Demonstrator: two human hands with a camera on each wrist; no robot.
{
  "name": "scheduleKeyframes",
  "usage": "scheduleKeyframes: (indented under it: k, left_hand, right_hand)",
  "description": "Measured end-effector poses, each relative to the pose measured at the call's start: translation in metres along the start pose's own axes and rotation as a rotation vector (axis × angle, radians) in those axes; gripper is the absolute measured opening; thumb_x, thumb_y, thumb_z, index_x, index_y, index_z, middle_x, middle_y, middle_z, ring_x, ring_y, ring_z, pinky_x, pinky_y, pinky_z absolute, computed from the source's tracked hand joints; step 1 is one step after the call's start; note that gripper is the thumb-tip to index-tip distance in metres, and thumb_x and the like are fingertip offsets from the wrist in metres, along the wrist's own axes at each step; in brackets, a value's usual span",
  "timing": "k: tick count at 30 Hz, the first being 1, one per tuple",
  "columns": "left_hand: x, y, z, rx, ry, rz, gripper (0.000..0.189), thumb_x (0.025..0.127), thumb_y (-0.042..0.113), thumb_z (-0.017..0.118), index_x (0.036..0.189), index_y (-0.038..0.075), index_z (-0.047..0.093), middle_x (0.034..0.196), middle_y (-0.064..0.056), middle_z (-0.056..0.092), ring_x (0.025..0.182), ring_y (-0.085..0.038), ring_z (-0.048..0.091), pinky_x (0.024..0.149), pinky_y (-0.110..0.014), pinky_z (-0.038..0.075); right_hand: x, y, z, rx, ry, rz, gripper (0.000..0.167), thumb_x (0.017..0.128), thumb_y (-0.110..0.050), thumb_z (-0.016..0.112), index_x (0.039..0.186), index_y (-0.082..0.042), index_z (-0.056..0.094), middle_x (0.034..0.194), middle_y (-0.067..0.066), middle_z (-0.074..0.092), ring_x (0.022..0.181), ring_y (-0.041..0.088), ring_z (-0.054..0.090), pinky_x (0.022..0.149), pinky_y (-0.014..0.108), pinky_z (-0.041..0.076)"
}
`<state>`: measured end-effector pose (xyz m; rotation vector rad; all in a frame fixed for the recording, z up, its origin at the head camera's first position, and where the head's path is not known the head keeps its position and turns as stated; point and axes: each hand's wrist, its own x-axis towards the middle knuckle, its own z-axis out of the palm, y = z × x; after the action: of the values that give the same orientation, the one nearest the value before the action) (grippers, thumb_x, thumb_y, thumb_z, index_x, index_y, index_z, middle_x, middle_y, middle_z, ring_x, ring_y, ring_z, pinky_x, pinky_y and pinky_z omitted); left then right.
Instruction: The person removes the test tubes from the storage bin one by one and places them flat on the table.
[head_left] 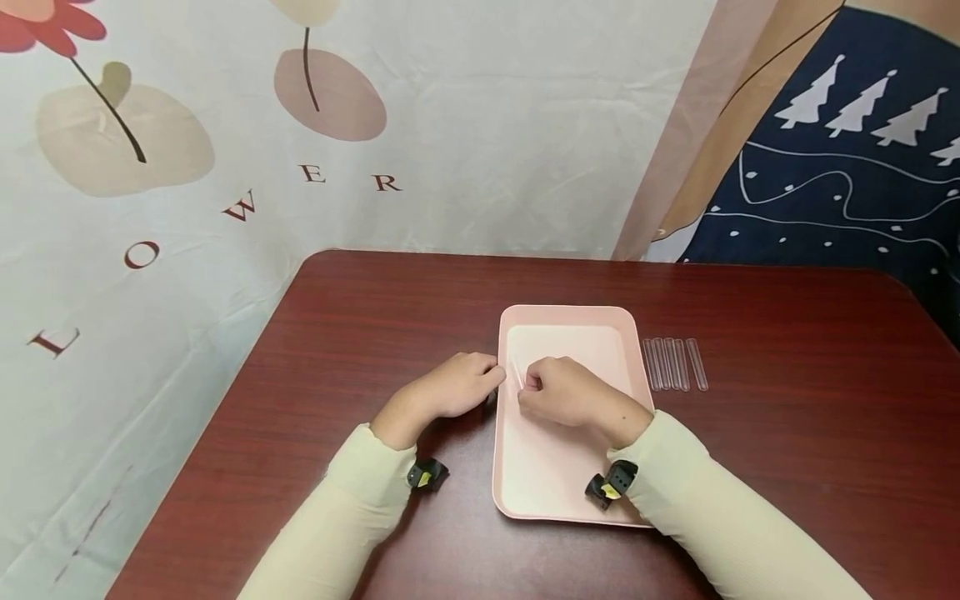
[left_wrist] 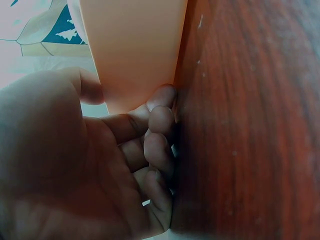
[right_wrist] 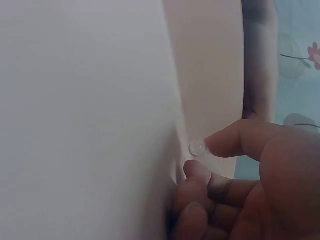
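A pink tray [head_left: 570, 492] lies lengthwise on the table. My right hand [head_left: 562, 392] is over its left part, thumb and index finger pinching a slim clear test tube [head_left: 517, 372] beside the tray's left wall. In the right wrist view the tube's round end [right_wrist: 198, 148] shows between thumb and index fingertip; the other fingers are curled against the tray floor. My left hand [head_left: 461, 385] holds the tray's left edge from outside. Its thumb touches the rim, and its curled fingers [left_wrist: 161, 120] rest on the table against the tray's outer wall [left_wrist: 135, 55].
Several more clear tubes [head_left: 666, 364] lie side by side just right of the tray, the rightmost slightly apart. The dark red wooden table [head_left: 810, 433] reaches back to a printed cloth [head_left: 480, 167] hanging behind it. Each wrist wears a small black camera [head_left: 427, 474].
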<state>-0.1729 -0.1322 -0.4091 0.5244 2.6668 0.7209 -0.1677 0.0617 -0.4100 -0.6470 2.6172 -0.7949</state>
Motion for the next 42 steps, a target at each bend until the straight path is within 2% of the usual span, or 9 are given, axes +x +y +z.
scheduleKeyframes:
  k: [10,17,32,42]
  left_hand:
    - [0.0,0.001,0.0,-0.01,-0.007,0.0,0.034,0.099,0.025,0.039,0.07,0.014,0.055,0.065,0.001,0.054,0.069,-0.017,0.055,0.07,-0.029,0.045]
    - [0.001,0.0,0.001,-0.006,-0.002,-0.004,0.034,0.098,0.025,0.038,0.071,0.015,0.056,0.065,0.001,0.055,0.07,-0.017,0.055,0.07,-0.03,0.045]
    - [0.001,-0.001,0.002,-0.003,-0.003,-0.006,0.034,0.098,0.026,0.038,0.071,0.015,0.056,0.065,0.001,0.055,0.069,-0.017,0.056,0.069,-0.03,0.045]
    - [0.001,-0.001,0.001,-0.006,-0.012,-0.007,0.034,0.098,0.026,0.038,0.072,0.014,0.056,0.066,0.0,0.055,0.069,-0.017,0.055,0.069,-0.03,0.044]
  right_hand:
    - [-0.003,0.001,-0.005,0.104,-0.037,0.037,0.017,0.086,-0.016,0.058,0.07,-0.014,0.054,0.051,-0.004,0.051,0.047,0.01,0.048,0.05,0.024,0.037]
    - [-0.008,0.0,-0.009,0.161,-0.051,0.04,0.015,0.087,-0.015,0.056,0.073,-0.011,0.056,0.05,-0.003,0.051,0.045,0.01,0.048,0.047,0.023,0.036]
    - [-0.017,-0.007,-0.031,0.117,0.019,-0.026,0.015,0.089,-0.02,0.056,0.077,-0.012,0.059,0.065,-0.002,0.059,0.051,0.009,0.056,0.061,0.027,0.044]
    - [-0.029,-0.013,-0.044,0.116,0.072,-0.034,0.018,0.091,-0.022,0.056,0.075,-0.014,0.056,0.067,-0.002,0.056,0.052,0.01,0.058,0.06,0.028,0.045]
